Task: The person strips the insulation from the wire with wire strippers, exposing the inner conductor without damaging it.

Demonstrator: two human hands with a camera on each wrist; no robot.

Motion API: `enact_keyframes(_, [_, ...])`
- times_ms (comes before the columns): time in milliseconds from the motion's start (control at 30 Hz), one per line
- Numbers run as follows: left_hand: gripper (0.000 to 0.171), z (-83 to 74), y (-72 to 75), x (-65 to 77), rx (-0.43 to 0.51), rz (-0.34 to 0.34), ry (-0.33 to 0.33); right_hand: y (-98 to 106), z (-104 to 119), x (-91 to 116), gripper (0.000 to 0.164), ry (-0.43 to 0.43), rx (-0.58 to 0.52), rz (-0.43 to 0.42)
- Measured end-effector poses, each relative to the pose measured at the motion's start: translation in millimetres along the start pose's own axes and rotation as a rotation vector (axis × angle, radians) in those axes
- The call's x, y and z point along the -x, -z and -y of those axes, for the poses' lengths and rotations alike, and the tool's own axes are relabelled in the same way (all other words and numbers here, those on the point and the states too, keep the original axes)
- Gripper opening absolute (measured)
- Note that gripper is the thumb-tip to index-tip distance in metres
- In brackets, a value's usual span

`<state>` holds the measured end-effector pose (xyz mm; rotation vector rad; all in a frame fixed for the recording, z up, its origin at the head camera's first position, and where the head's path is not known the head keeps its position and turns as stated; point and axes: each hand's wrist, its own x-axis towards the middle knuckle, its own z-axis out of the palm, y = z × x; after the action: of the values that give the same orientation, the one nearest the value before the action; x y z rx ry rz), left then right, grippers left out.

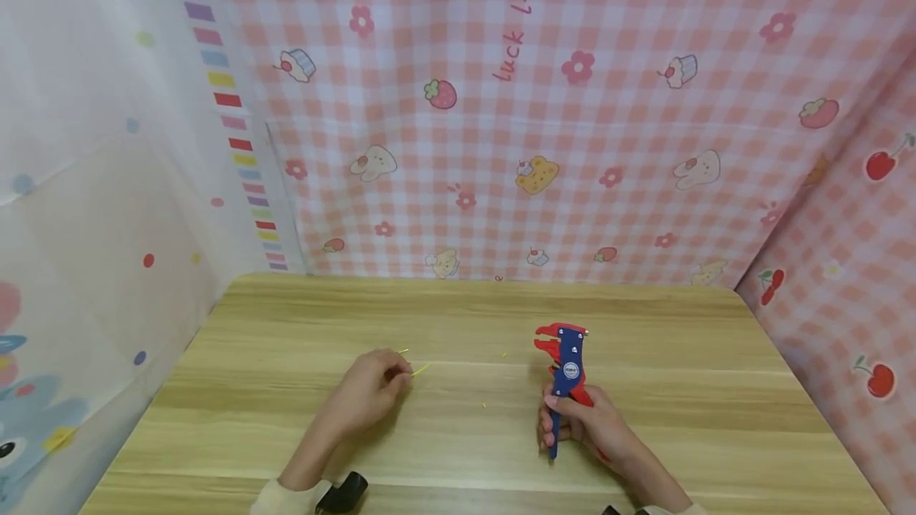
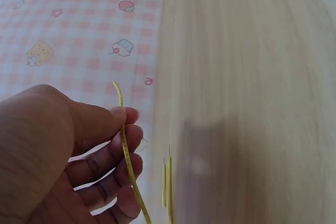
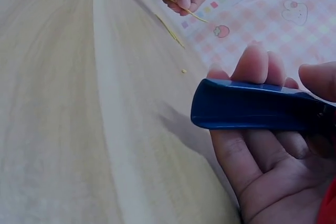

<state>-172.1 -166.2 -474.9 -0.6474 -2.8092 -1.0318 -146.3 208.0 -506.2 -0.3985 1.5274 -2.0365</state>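
Observation:
Between thumb and fingertips, my left hand (image 1: 372, 389) pinches a thin yellow wire (image 2: 127, 153), whose free end sticks up past the thumb. Two more yellow wires (image 2: 169, 187) lie on the table below that hand, thin bare tips showing at their ends. My right hand (image 1: 583, 420) grips a wire stripper (image 1: 570, 368) with blue and red handles. Its red jaws point away from me and stand apart, with nothing between them. The right wrist view shows the blue handle (image 3: 252, 106) lying across the curled fingers.
Small yellow bits of insulation (image 1: 483, 404) lie on the wooden table (image 1: 458, 467) between the hands. A pink checked cloth (image 1: 487, 133) hangs behind the table's far edge, with more printed cloth at both sides.

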Motion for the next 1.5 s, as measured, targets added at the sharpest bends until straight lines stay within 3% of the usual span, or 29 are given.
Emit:
enact_keyframes(167, [0.004,-3.5,-4.4,-4.7,0.024,0.001,-0.024,-2,5,0,0.015,0.008,0.023,0.005])
enact_keyframes(467, [0.006,-13.9,-5.7,-10.2,0.09,0.032,-0.001,-8,17,-2,0.018,0.021,0.082,0.002])
enact_keyframes(967, [0.008,-26.4,-7.9,-20.4,0.115,0.019,-0.084,-14,21,-5,0.018,0.021,0.085,0.043])
enact_keyframes(1300, [0.01,-37.0,-6.8,-25.0,0.139,0.032,-0.079,-19,19,-10,0.016,0.057,0.086,0.097])
enact_keyframes(1500, [0.01,-41.9,-9.9,-28.8,0.14,0.006,-0.126,-21,18,-10,0.015,0.045,0.082,0.104])
